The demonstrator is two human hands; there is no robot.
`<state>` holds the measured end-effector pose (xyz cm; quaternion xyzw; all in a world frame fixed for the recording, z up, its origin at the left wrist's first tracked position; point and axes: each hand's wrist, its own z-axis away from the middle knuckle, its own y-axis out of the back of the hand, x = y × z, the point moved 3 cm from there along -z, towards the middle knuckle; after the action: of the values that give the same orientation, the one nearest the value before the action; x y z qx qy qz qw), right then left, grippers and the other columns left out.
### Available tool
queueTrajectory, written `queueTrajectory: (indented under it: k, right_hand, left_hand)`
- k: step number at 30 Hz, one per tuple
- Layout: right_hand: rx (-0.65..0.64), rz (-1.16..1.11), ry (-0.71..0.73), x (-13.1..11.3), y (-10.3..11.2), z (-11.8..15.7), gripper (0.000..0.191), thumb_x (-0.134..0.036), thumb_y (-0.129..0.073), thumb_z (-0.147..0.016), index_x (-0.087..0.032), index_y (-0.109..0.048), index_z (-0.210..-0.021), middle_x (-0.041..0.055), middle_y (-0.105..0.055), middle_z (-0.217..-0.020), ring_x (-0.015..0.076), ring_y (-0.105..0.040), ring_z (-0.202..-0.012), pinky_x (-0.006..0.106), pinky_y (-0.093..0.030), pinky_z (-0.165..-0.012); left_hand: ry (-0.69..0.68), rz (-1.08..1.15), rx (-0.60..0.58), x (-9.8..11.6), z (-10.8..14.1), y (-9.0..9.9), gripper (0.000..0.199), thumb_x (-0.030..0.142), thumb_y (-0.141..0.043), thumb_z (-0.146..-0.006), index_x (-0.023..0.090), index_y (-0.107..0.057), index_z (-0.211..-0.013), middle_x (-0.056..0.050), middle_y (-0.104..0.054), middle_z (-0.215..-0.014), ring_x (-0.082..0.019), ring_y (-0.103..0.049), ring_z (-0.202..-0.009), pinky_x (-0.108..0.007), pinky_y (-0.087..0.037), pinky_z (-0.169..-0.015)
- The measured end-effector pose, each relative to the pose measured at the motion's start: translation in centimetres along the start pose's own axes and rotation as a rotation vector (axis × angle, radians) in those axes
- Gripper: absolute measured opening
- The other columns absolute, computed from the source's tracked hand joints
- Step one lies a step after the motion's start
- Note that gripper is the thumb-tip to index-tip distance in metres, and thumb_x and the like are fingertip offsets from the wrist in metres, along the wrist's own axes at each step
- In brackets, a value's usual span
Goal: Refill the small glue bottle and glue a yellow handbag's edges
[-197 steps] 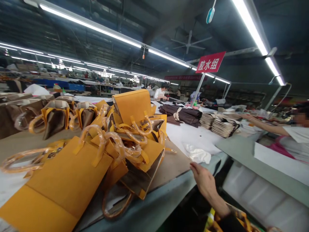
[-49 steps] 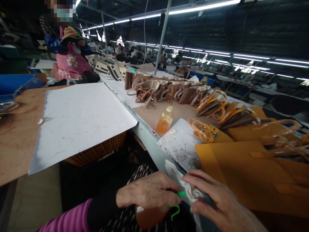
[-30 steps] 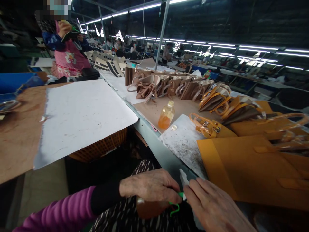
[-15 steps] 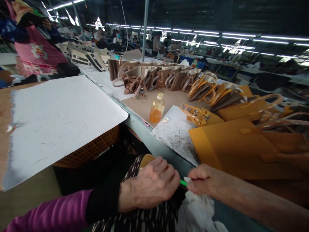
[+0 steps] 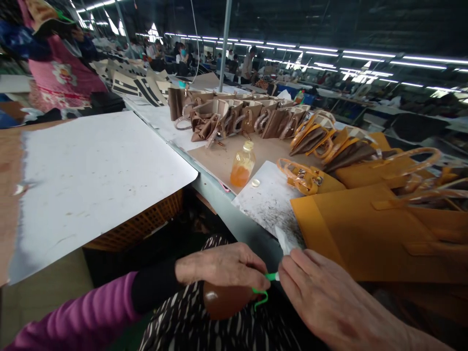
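Note:
Low over my lap, my left hand (image 5: pixel 228 265) is closed around a glossy brown rounded bottle (image 5: pixel 224 300), whose top is covered by the fingers. A thin green piece (image 5: pixel 270 276) sticks out between my two hands, and a loose green strip (image 5: pixel 260 297) curls below my left fingertips. My right hand (image 5: pixel 318 287) pinches a white cloth (image 5: pixel 285 241) at the end of the green piece. Part of the cloth shows above the right fingers; the rest is hidden.
On the table stand a clear bottle (image 5: pixel 243 168) of orange liquid and a small white cap (image 5: pixel 255 183). Yellow handbags (image 5: pixel 347 219) lie to the right, brown handbags (image 5: pixel 252 117) behind. At left are a white board (image 5: pixel 98 170) and an orange basket (image 5: pixel 146 222). A person (image 5: pixel 62 73) stands far left.
The left hand has turned, and the brown bottle now shows below it instead of above. The right hand has rolled over, palm down, and the cloth has come up above its fingers.

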<state>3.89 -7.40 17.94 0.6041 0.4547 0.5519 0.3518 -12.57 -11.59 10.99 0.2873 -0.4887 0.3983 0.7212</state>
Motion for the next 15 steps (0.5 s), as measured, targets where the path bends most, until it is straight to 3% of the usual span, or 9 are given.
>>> queueTrajectory:
  k: [2, 4, 6, 9, 10, 12, 15]
  right_hand:
    - [-0.035, -0.006, 0.028, 0.0, 0.6, 0.2, 0.030, -0.001, -0.041, -0.079, -0.017, -0.065, -0.087, 0.0070, -0.062, -0.077, 0.0235, -0.058, -0.072, 0.037, -0.050, -0.066]
    - [-0.056, -0.079, -0.010, 0.1, 0.7, 0.5, 0.031, -0.001, -0.042, -0.078, -0.021, -0.063, -0.088, 0.0048, -0.063, -0.077, 0.0221, -0.058, -0.071, 0.034, -0.049, -0.065]
    - [-0.050, -0.178, -0.084, 0.3, 0.4, 0.9, 0.030, -0.001, -0.042, -0.078, -0.022, -0.061, -0.087, 0.0045, -0.064, -0.079, 0.0217, -0.060, -0.072, 0.033, -0.049, -0.065]
    - [-0.044, -0.363, -0.232, 0.7, -0.5, 1.3, 0.030, -0.003, -0.039, -0.082, -0.024, -0.059, -0.075, 0.0028, -0.062, -0.071, 0.0192, -0.058, -0.063, 0.030, -0.044, -0.055]
    - [-0.102, -0.438, -0.318, 1.0, -0.9, 1.3, 0.030, -0.006, -0.038, -0.085, -0.024, -0.059, -0.072, 0.0024, -0.061, -0.070, 0.0185, -0.058, -0.061, 0.030, -0.042, -0.054]
    - [-0.351, -0.609, -0.551, 1.6, -2.0, 1.4, 0.027, -0.015, -0.041, -0.088, -0.023, -0.055, -0.067, 0.0010, -0.058, -0.066, 0.0173, -0.054, -0.060, 0.029, -0.037, -0.053]
    - [-0.718, -0.938, -0.861, 1.7, -3.2, 2.1, 0.023, -0.023, -0.049, -0.083, -0.022, -0.043, -0.060, -0.0036, -0.038, -0.055, 0.0137, -0.038, -0.054, 0.029, -0.022, -0.050]
  left_hand:
    - [0.099, 0.149, -0.092, -0.3, 0.0, 0.2, 0.026, 0.044, -0.065, -0.082, 0.018, -0.064, -0.083, 0.004, -0.056, -0.071, -0.008, -0.048, -0.058, -0.020, -0.036, -0.053]
    - [0.092, 0.148, -0.119, 0.0, 0.2, 0.1, 0.027, 0.045, -0.065, -0.082, 0.018, -0.065, -0.086, 0.004, -0.057, -0.072, -0.009, -0.048, -0.059, -0.020, -0.037, -0.053]
    - [-0.040, -0.055, -0.057, 0.7, 0.6, -0.2, 0.023, 0.039, -0.059, -0.088, 0.018, -0.063, -0.082, 0.004, -0.055, -0.070, -0.009, -0.048, -0.060, -0.020, -0.036, -0.055]
    - [-0.282, -0.667, 0.210, 1.9, 1.2, -1.2, 0.022, 0.027, -0.050, -0.096, 0.017, -0.059, -0.078, 0.003, -0.057, -0.071, -0.011, -0.050, -0.063, -0.024, -0.038, -0.062]
    - [-0.333, -0.876, 0.306, 2.1, 1.4, -1.7, 0.022, 0.026, -0.049, -0.097, 0.018, -0.058, -0.079, 0.002, -0.059, -0.073, -0.012, -0.051, -0.064, -0.027, -0.039, -0.063]
    - [-0.406, -1.198, 0.450, 2.0, 1.6, -2.6, 0.021, 0.026, -0.048, -0.098, 0.018, -0.057, -0.081, 0.000, -0.059, -0.075, -0.015, -0.052, -0.065, -0.031, -0.040, -0.062]
    - [-0.548, -1.471, 0.583, 1.4, 1.7, -3.7, 0.014, 0.023, -0.049, -0.096, 0.015, -0.058, -0.091, -0.002, -0.056, -0.074, -0.018, -0.051, -0.066, -0.035, -0.040, -0.060]
